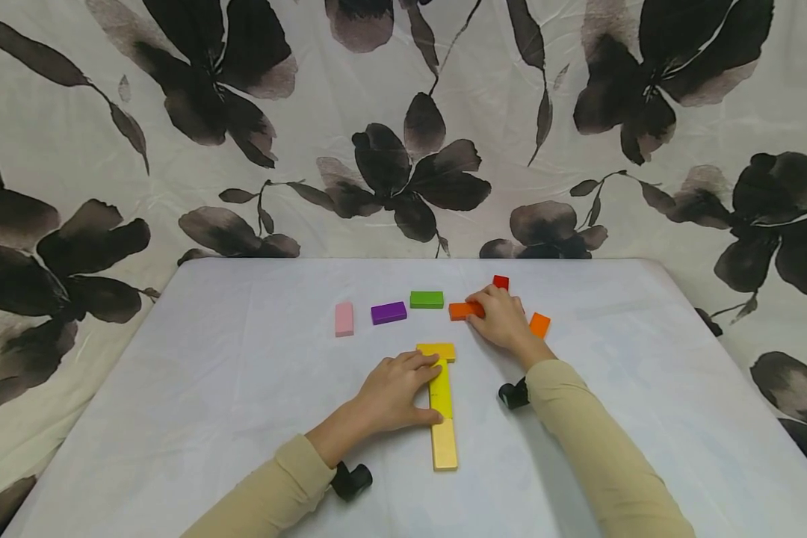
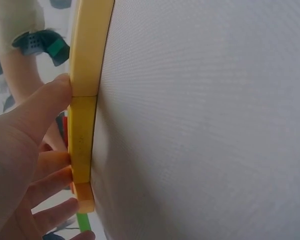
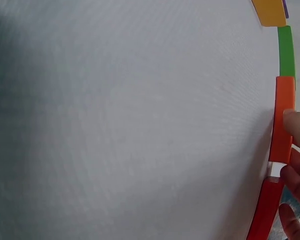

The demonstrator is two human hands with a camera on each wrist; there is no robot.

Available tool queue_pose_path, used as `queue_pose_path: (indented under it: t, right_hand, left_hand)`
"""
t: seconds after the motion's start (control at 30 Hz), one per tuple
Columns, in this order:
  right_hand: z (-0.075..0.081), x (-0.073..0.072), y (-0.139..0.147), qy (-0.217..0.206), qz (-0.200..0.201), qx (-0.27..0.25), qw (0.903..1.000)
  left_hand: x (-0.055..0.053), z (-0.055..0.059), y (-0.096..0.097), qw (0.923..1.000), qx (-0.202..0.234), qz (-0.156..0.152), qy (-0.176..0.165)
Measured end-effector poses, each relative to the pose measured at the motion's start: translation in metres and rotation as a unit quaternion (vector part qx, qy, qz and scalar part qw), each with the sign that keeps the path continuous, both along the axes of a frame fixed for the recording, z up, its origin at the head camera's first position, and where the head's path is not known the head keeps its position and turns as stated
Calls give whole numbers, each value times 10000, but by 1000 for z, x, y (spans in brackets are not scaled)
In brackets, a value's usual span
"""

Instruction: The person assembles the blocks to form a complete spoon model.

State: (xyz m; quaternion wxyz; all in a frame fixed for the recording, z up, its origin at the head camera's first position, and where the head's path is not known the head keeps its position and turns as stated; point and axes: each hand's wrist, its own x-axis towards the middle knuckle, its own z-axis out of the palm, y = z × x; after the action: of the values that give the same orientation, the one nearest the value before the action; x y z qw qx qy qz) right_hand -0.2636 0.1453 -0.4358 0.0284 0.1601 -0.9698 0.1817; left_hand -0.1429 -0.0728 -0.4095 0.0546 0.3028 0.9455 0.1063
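Observation:
Three yellow blocks form a T on the table: a crosspiece point(image 1: 441, 350), a bright yellow block point(image 1: 441, 396) below it, and a pale yellow block point(image 1: 444, 448) nearest me. My left hand point(image 1: 391, 392) rests along the T's left side with spread fingers. In the left wrist view its thumb touches near the joint of the pale block point(image 2: 87, 50) and the bright yellow one point(image 2: 82, 140). Farther back, my right hand point(image 1: 501, 317) pinches an orange block point(image 1: 459, 311) lying flat. The right wrist view has the thumb on the orange block's point(image 3: 282, 135) side.
A green block point(image 1: 427, 300), a purple block point(image 1: 388, 313) and a pink block point(image 1: 344, 319) lie left of the right hand. A red block point(image 1: 501, 282) sits behind it, another orange block point(image 1: 540, 324) beside its wrist. Floral cloth point(image 1: 403, 179) hangs behind the white table point(image 1: 242, 359).

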Motion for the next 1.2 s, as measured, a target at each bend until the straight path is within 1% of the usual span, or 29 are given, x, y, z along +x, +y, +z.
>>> queue_pose_path:
  t: [0.2, 0.37, 0.47, 0.63, 0.8, 1.07, 1.2]
  right_hand:
    - [-1, 1, 2, 198, 110, -80, 9997]
    - [3, 4, 2, 390, 215, -137, 9989]
    - [7, 6, 2, 396, 230, -166, 9988]
    - [14, 12, 3, 277, 234, -177, 9992]
    - [19, 20, 5, 147, 360, -126, 9992]
    - [26, 37, 7, 130, 680, -167, 9975]
    - [28, 46, 8, 124, 733, -160, 9971]
  left_hand:
    - [-1, 0, 1, 10000, 14, 1, 13]
    - [0, 0, 1, 10000, 78, -16, 1]
    - [0, 0, 1, 10000, 81, -21, 13]
    - [-1, 0, 1, 10000, 48, -6, 32]
    - [0, 0, 0, 10000, 63, 4, 17]
    - [0, 0, 0, 10000, 81, -1, -12]
    - [0, 0, 0, 9999, 104, 11, -43]
